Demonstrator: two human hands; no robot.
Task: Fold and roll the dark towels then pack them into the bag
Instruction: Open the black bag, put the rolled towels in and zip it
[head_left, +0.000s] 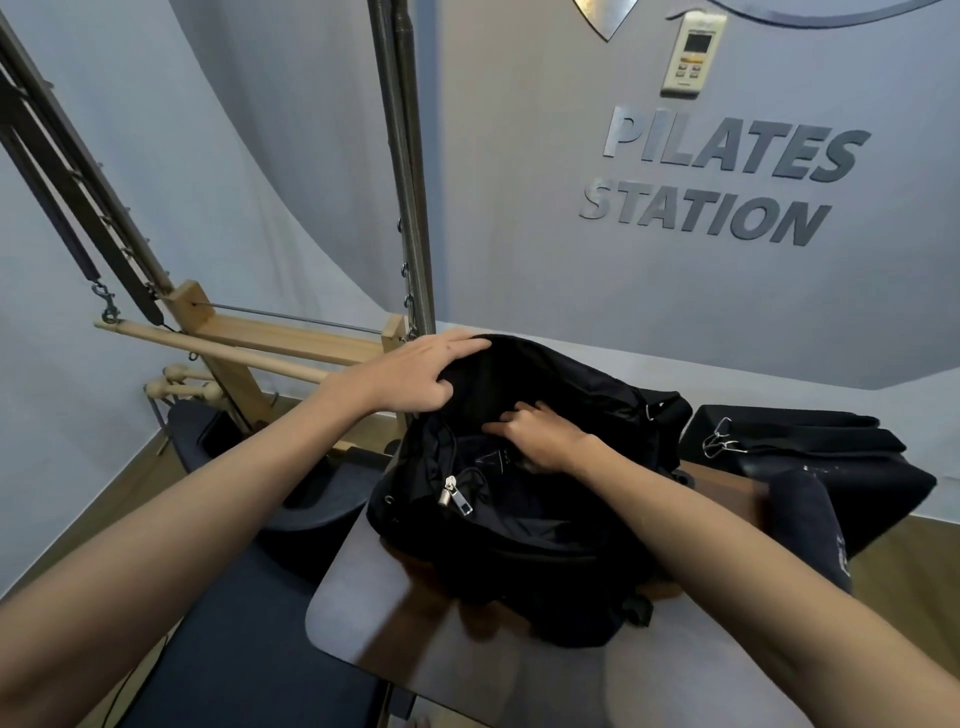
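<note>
Table (363, 597), left hand (415, 374) gripping bag (571, 571) rim, right hand (540, 434) curled inside, grasp unclear

A: What colour is the bag (524, 519) in the middle of the frame?

B: It is black, plain, with no pattern. Its zipper pull (451, 491) is silver metal. Inside there is a small pale printed mark, too small to read.

A: And the rolled towel (808, 525) at the right?

B: Dark navy, with a small white print near its lower end. The folded cloth (810, 447) behind it is black, with faint white specks.

A: The table (395, 613)?

B: Brown wood, glossy, with grey reflections.

A: The wall (571, 234)?

B: Pale grey-blue. The letters (727, 176) at the upper right are dark grey. The control panel (693, 52) at the top is cream, with an orange band. The frame (291, 343) at the left is light wood.
</note>
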